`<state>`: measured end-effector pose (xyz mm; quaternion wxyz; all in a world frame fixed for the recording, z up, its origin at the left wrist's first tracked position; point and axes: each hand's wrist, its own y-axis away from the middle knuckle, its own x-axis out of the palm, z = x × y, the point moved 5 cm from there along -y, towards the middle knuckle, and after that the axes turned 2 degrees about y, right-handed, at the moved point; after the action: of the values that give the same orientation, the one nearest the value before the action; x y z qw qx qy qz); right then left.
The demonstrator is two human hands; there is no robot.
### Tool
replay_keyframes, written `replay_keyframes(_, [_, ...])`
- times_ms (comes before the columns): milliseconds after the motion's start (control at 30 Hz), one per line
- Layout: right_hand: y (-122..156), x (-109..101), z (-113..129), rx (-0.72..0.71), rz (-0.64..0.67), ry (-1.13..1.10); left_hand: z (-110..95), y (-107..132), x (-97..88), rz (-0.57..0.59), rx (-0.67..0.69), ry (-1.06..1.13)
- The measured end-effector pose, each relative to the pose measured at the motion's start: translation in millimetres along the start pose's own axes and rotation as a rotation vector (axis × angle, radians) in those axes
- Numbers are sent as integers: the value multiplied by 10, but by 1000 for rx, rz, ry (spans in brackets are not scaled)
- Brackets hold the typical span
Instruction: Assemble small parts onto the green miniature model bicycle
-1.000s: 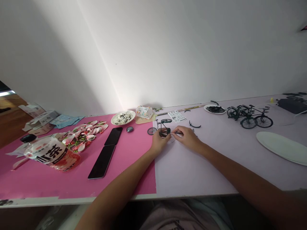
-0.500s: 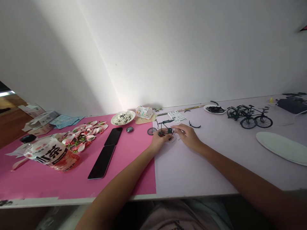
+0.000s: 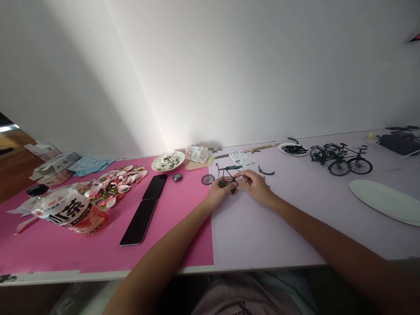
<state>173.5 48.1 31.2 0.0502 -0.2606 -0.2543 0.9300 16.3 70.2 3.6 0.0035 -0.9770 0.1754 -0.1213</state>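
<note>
My left hand (image 3: 218, 195) is closed around the lower part of a dark green model bicycle frame (image 3: 232, 167), whose top tube shows above my fingers. At the rear of the frame my right hand (image 3: 257, 186) is closed in a pinch, thumb and forefinger close against it. Whatever small part those fingertips hold is too tiny and too covered to name. A small spoked wheel (image 3: 208, 179) is beside my left hand, at the seam between the pink and pale table covers. Curved dark strips (image 3: 266, 171) lie past my right hand.
Model bicycles (image 3: 341, 161) stand to the right, near a pale oval plate (image 3: 385, 199). At the back are a plate of dark parts (image 3: 293, 150), a printed sheet (image 3: 242, 159) and a plate of small pieces (image 3: 168, 162). Leftward lie a dark folding phone (image 3: 139, 222) and a drink bottle (image 3: 70, 210).
The frame has turned and shifted slightly in my left hand, showing more of its tubes. My right fingertips have moved in closer to it.
</note>
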Motion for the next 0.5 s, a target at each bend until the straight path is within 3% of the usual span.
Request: replay_keyframes(500, [-18, 19, -143, 72, 22, -125, -18, 26, 8, -38, -18, -4])
